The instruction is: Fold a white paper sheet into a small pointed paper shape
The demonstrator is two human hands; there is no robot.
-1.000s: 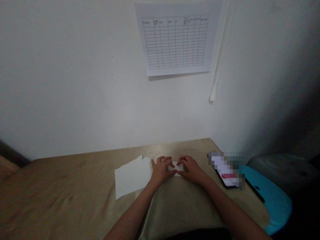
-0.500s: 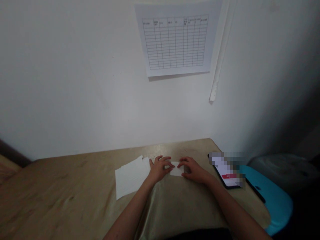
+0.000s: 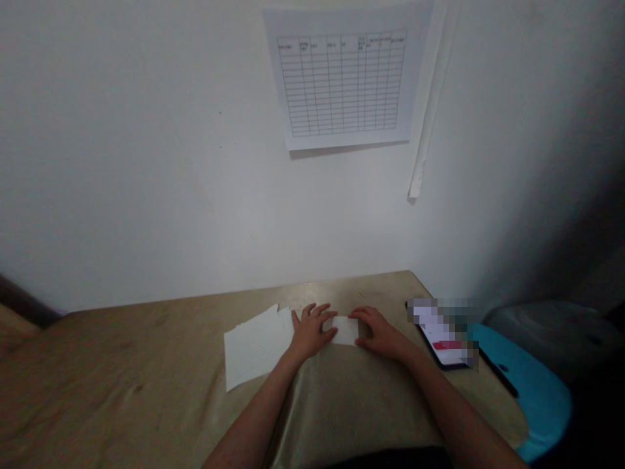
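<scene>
The small paper (image 3: 344, 331) lies to the right of the torn sheet (image 3: 254, 353); the left hand (image 3: 311, 333) is spread between them, and the right hand (image 3: 378, 333) curls at the edge farther from the sheet, thumb and forefinger apart. Whether its fingertips grip, I cannot tell. Light, even pressure at both edges should work best, without dragging the sheet

We see a bare left hand (image 3: 311, 333), a bare right hand (image 3: 379, 332), two slim bare forearms (image 3: 265, 402) and, below, a dark patch of clothing (image 3: 393, 458).
</scene>
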